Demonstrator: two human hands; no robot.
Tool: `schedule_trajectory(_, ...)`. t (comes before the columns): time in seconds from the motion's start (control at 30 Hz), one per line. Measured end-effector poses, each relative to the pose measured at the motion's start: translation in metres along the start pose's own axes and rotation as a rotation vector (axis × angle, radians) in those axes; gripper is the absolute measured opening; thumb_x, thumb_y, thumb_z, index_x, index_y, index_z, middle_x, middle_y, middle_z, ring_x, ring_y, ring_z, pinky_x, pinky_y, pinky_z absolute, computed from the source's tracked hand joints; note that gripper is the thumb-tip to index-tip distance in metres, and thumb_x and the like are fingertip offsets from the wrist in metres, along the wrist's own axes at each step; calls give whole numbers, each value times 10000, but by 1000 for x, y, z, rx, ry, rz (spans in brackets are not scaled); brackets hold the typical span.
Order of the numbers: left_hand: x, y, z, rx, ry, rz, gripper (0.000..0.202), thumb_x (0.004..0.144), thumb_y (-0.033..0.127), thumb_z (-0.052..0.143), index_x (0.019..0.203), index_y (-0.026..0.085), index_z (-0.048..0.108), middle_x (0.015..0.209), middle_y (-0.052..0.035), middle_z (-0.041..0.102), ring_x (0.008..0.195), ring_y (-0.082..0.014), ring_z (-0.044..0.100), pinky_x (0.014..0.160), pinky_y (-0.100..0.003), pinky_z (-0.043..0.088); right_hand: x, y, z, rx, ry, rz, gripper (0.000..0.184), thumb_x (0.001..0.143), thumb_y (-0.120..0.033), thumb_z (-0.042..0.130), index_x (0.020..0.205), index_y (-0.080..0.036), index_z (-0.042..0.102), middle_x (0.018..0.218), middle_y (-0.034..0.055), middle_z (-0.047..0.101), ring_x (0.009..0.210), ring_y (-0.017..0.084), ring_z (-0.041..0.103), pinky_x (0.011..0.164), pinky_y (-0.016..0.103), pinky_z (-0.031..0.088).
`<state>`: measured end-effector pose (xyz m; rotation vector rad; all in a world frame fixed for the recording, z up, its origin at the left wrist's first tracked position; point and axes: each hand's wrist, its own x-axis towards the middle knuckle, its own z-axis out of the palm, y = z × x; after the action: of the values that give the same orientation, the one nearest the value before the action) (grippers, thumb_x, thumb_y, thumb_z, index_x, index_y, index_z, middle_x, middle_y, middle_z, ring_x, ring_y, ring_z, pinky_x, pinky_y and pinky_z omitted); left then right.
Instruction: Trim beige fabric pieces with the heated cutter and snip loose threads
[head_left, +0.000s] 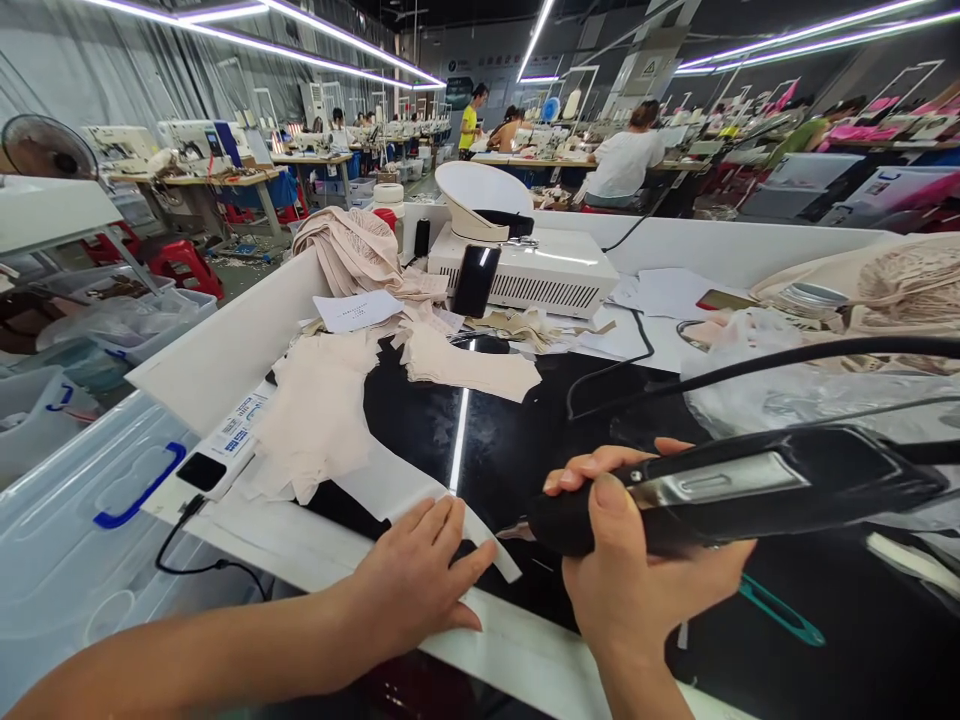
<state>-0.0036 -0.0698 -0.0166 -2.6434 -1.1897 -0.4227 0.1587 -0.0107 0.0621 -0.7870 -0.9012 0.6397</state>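
Note:
My right hand [634, 575] is wrapped round a black corded hand tool [720, 490] with a silver plate on its side. The tool's narrow tip points left, close to the end of a pale curved strip [420, 480] on the black work surface [525, 450]. Fingers stretched out, my left hand [420, 570] rests on that strip near the front edge. A stack of pale beige cut pieces [311, 410] overlaps the strip's far end. Another beige stack [469, 365] lies behind. Whether the tip touches the strip, I cannot tell.
A white vented box [525, 265] stands at the back, a phone [476, 280] leaning against it. The tool's thick cable [787, 360] crosses the right side above plastic bags [750, 390]. A teal tool [784, 610] lies near my right hand. Blue-handled clear bins [97, 500] stand left.

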Motion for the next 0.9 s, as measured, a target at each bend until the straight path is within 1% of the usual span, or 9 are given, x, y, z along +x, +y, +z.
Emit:
schedule_trajectory(0.17, -2, -5, 0, -50, -38, 10, 829, 827, 679, 822, 1444, 199, 546, 1447, -249, 647, 1339, -368, 661, 1116, -482, 551, -3, 4, 2, 2, -39, -19, 436, 799, -251, 884, 1129, -272, 600, 779, -70, 713, 580, 152, 653, 605, 343, 585)
schedule_trajectory(0.3, -3, -8, 0, -85, -37, 14, 830, 814, 669, 842, 1442, 209, 554, 1469, -240, 632, 1363, -358, 645, 1143, -486, 536, -4, 3, 4, 4, -53, -8, 424, 800, -254, 879, 1111, -283, 591, 761, -80, 705, 570, 151, 648, 595, 342, 574)
schedule_trajectory(0.47, -4, -14, -3, -132, -25, 32, 831, 799, 655, 860, 1438, 212, 564, 1481, -244, 621, 1374, -373, 634, 1137, -505, 541, -4, 5, 5, 11, -48, -4, 402, 819, -242, 861, 1120, -274, 596, 777, -71, 709, 581, 147, 651, 599, 341, 586)
schedule_trajectory(0.67, -3, -19, -8, -165, -33, 51, 803, 796, 615, 883, 1417, 196, 594, 1473, -237, 624, 1397, -373, 611, 1163, -505, 520, -1, 8, 10, 51, -38, 3, 407, 790, -231, 853, 1104, -272, 598, 750, -82, 692, 564, 142, 637, 555, 316, 574)
schedule_trajectory(0.8, -3, -21, -10, -179, -54, 60, 760, 842, 629, 836, 1430, 210, 599, 1483, -233, 615, 1405, -370, 603, 1165, -505, 515, 0, 12, 12, 48, -65, -5, 403, 797, -218, 837, 1112, -273, 590, 760, -83, 703, 573, 141, 646, 584, 325, 586)
schedule_trajectory(0.9, -3, -22, -10, -195, -50, 66, 746, 851, 631, 824, 1428, 211, 607, 1476, -237, 617, 1398, -378, 608, 1159, -514, 517, 1, 14, 14, 40, -54, 11, 397, 792, -212, 839, 1096, -269, 591, 752, -85, 703, 568, 140, 647, 580, 324, 588)
